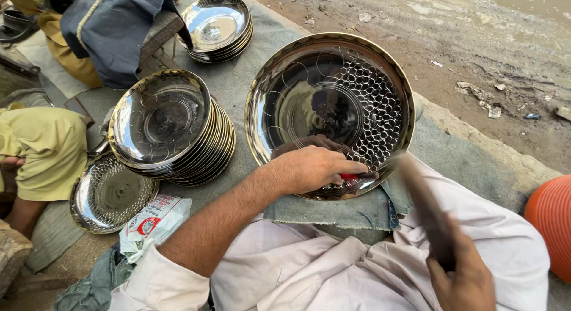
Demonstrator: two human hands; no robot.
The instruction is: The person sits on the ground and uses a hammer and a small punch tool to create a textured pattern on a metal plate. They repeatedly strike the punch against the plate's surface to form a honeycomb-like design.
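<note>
A large shiny steel plate (297,79) rests tilted on a cloth pad over my lap, its right half covered with a punched ring pattern. My left hand (309,168) lies on the plate's near rim and pinches a small red-handled punch (351,176) against the metal. My right hand (461,281) grips a wooden hammer handle (425,207), raised and motion-blurred above the punch.
A tilted stack of several plain steel plates (172,132) stands at left, another stack (217,27) behind it. One patterned plate (110,195) lies beside a printed plastic packet (151,225). Another person's clothed limbs (41,147) sit at far left. An orange tub (553,225) is at right; bare dirt lies beyond.
</note>
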